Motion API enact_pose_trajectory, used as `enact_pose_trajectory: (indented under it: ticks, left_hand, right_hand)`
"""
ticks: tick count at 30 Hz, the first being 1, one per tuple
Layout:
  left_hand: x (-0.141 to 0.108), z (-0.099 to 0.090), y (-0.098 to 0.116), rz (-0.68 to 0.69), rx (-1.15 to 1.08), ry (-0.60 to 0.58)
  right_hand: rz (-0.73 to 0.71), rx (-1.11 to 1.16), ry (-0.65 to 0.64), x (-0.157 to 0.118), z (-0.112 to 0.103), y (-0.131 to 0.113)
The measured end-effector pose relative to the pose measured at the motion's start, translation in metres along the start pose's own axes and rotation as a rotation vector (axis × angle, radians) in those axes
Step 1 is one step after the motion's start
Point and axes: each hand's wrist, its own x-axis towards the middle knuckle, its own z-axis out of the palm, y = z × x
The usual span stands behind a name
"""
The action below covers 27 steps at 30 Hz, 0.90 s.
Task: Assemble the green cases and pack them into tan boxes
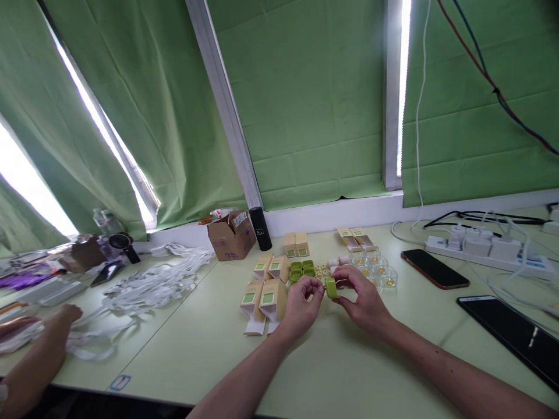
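green piece (332, 288) is up off the counter (174, 364), between the two hands. right hand (363, 298) clamped on it, thumb below, fingers above. left hand (302, 306) has its fingers curled at the piece's left edge; cannot tell whether it grips anything.

piece smooth, small, blocky, rounded at the corners. similar green containers (296, 266) sit just beyond the left hand. tan boxes (276, 291), card-like, with green squares on their faces, stand left of it; clear cups (388, 279) holding gold-coloured bits lie beyond the right hand.

counter pale, smooth, seamed. loose white strips (148, 282) heaped at left, near another person's arm (43, 355). green blinds (314, 105), lightly creased, cover the windows behind.
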Motion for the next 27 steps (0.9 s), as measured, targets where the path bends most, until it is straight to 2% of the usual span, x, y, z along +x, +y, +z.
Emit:
enact_pose_trajectory:
  ticks: [27]
  left_hand:
    - [0.0002,-0.0028,0.0019,-0.017,-0.020,0.037]
  right_hand:
    - [0.042,0.029,0.002,-0.0009,-0.0009,0.0036]
